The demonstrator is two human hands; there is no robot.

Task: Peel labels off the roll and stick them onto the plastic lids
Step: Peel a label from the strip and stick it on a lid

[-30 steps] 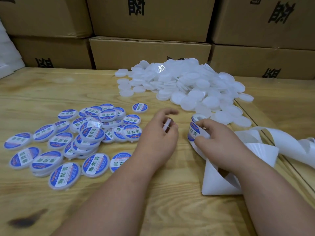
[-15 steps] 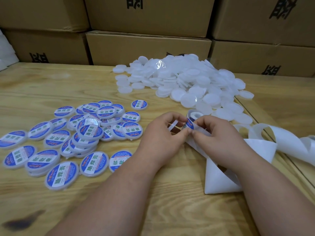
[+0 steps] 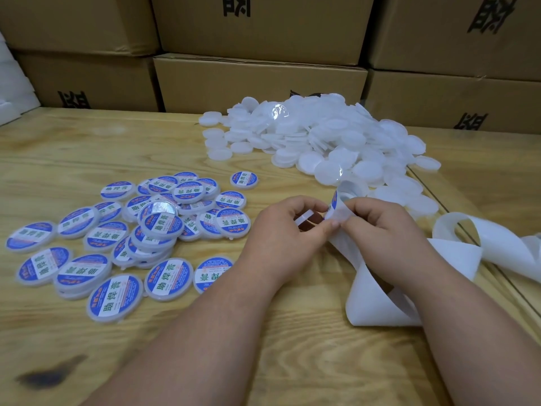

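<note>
1. Left hand pinches a blank lid; right hand grips the label roll.
2. Labelled lids lie left, blue-white stickers reading "助焊膏".
3. Blank lids pile behind; boxes bear black characters, partly cut off.

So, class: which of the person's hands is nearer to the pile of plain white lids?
Right. The right hand lies just in front of the pile of plain white lids, holding the label strip; the left hand sits farther left, beside the labelled lids.
</note>
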